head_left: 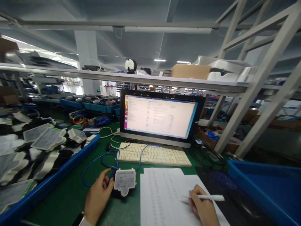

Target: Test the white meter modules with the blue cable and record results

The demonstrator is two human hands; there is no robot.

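My right hand (201, 202) is closed round a white pen (213, 197), its tip over the printed sheets of paper (160, 197). My left hand (100, 191) is curled with thumb and fingers at the end of a blue cable (88, 171); the exact grip is partly hidden. Right beside its fingertips lies a small grey-white plastic module (124, 180) with a printed face and a rounded tab. The cable loops over the green mat and runs behind the module towards the keyboard (152, 153).
A lit monitor (160, 116) stands behind the keyboard. At left, a blue bin (77, 160) holds several similar modules (50, 138). Another blue bin (265, 188) and a black mouse (244, 204) are at right. Metal frame posts (256, 78) rise on the right.
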